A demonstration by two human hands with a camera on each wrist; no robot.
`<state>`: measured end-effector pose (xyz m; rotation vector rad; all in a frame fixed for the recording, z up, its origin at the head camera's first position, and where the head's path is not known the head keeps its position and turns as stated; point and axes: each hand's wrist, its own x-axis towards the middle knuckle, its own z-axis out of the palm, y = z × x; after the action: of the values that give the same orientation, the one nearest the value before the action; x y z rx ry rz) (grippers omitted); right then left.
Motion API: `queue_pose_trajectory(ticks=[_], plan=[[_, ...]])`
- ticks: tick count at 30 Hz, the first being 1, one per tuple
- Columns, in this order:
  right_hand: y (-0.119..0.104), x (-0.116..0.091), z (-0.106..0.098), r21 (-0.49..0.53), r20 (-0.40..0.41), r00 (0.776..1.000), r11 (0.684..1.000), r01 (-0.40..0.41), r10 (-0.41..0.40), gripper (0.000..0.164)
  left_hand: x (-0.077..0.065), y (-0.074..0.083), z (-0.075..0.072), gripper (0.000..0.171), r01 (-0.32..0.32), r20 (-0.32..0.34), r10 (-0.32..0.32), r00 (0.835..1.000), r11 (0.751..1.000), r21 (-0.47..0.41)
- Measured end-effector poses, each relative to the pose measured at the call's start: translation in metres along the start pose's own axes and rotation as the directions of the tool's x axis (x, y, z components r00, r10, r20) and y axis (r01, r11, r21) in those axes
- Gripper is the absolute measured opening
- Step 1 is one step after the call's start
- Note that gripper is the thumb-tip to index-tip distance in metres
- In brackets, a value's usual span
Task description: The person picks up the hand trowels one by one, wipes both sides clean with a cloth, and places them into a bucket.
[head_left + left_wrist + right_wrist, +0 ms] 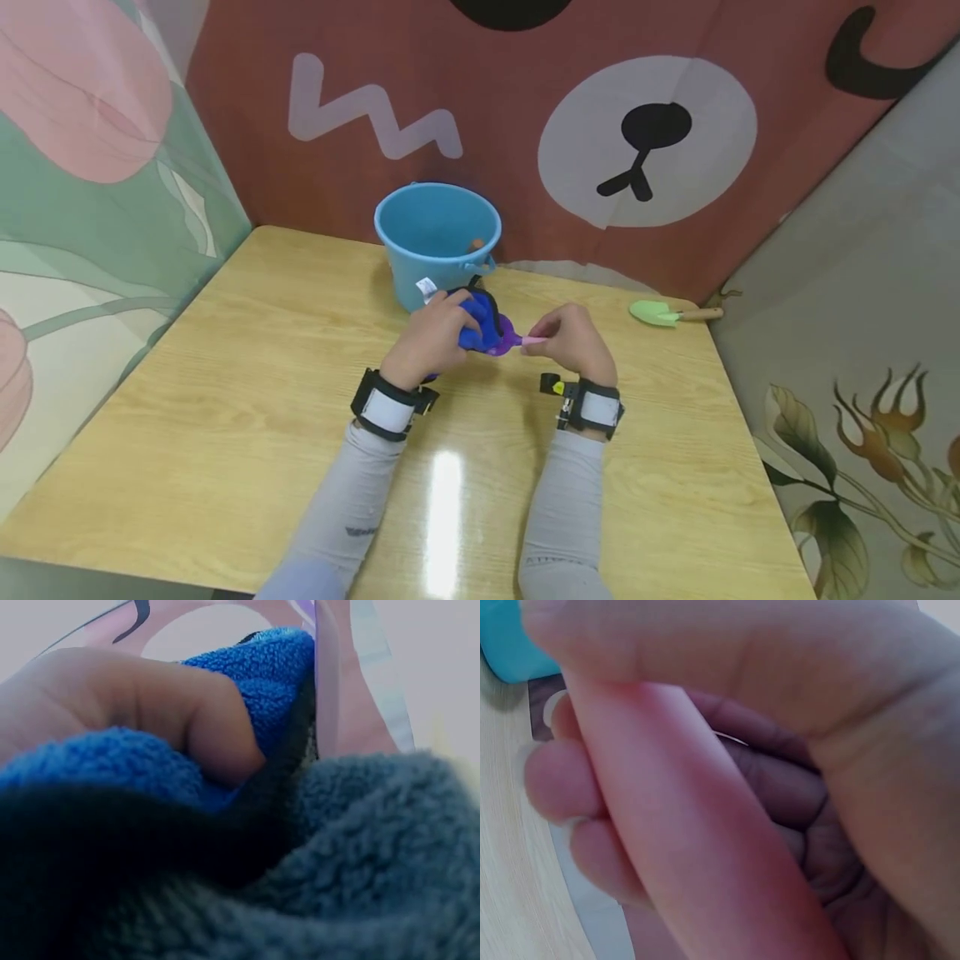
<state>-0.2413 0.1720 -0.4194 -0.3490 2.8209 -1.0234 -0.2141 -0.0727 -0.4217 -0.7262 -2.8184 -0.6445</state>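
My left hand (429,340) grips a blue terry cloth (487,321) with black edging and a white tag, just in front of the bucket. In the left wrist view, curled fingers (206,720) press into the folds of the cloth (274,682), and its black edging runs across. My right hand (576,340) pinches the pink handle (533,340) of a small tool with a purple head (506,337). That head lies against the cloth, partly hidden by it. The handle (682,817) fills the right wrist view between thumb and fingers.
A light-blue bucket (420,283) stands at the back of the wooden table (262,400), with something brown inside. At the right edge lies a trowel (656,313) with a green blade and a wooden handle. Printed cloths (480,100) hang behind and beside the table.
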Motion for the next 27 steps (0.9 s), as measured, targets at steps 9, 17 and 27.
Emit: queue_pose_trajectory(ticks=[9, 17, 27], plan=[[0.006, -0.003, -0.003, 0.036, -0.029, 1.000, 0.999, -0.004, 0.005, 0.012, 0.001, -0.006, -0.006, 0.027, -0.037, 0.001, 0.037, 0.999, 0.998, -0.045], [0.014, -0.007, -0.009, 0.043, -0.071, 0.997, 0.999, 0.000, 0.003, 0.017, -0.002, -0.020, -0.009, 0.028, -0.081, -0.064, 0.075, 0.995, 0.992, -0.092], [0.023, -0.010, -0.015, 0.084, -0.118, 0.993, 0.996, -0.001, 0.011, 0.017, -0.007, -0.041, -0.015, 0.027, -0.101, -0.152, 0.079, 0.985, 0.984, -0.147]])
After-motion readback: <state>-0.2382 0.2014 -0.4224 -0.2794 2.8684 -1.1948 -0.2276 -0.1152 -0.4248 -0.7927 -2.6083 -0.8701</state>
